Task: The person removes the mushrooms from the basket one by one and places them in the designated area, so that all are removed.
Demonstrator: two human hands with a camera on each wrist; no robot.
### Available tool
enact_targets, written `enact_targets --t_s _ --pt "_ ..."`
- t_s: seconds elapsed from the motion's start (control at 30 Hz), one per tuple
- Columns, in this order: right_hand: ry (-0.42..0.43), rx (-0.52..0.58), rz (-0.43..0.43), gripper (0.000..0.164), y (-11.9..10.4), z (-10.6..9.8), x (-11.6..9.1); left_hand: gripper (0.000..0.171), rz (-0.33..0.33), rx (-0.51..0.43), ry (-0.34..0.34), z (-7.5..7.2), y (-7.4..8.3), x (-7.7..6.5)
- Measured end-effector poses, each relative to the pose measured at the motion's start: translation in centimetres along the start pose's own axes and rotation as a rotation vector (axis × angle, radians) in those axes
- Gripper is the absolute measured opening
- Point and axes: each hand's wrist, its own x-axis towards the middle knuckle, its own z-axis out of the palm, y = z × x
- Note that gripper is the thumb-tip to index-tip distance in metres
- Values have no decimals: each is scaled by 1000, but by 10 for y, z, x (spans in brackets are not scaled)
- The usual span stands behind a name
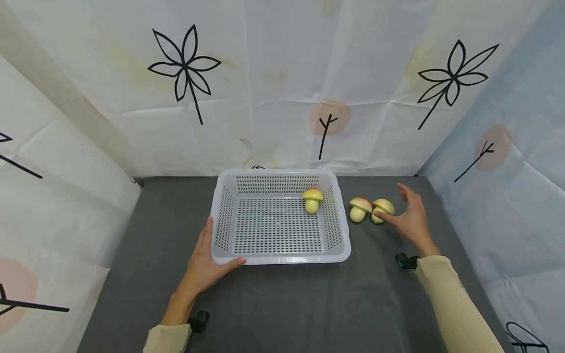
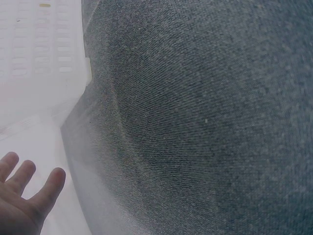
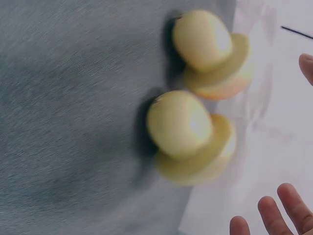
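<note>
One yellow mushroom with a red-tinged cap (image 1: 312, 201) is contained in a white, rectangular, perforated basket (image 1: 280, 259), near the right wall. Two more are placed on the dark grey cloth (image 1: 287, 304) to the basket's right, just beside each other: a pale yellow mushroom with a reddish domed cap (image 1: 360, 209) at left and a plainer yellow mushroom with a rounded cap (image 1: 384, 206) at right. The basket's near left corner is touched by the left hand (image 1: 209, 267), its fingers extended along the left side and its thumb spread along the near rim. The right hand (image 1: 410, 218) is held with thumb and fingers spread, the thumb overlapping the rightmost mushroom; whether contact is made cannot be told.
</note>
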Motion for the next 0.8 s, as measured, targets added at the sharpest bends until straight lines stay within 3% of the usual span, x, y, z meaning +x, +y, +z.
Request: enact_targets --t_s 0.5,0.8 --pt "-27 51 -93 98 -49 2 10 136 0 -4 3 1 0 -1" --pt "-69 81 -162 95 -74 18 15 138 9 -23 9 1 1 -1"
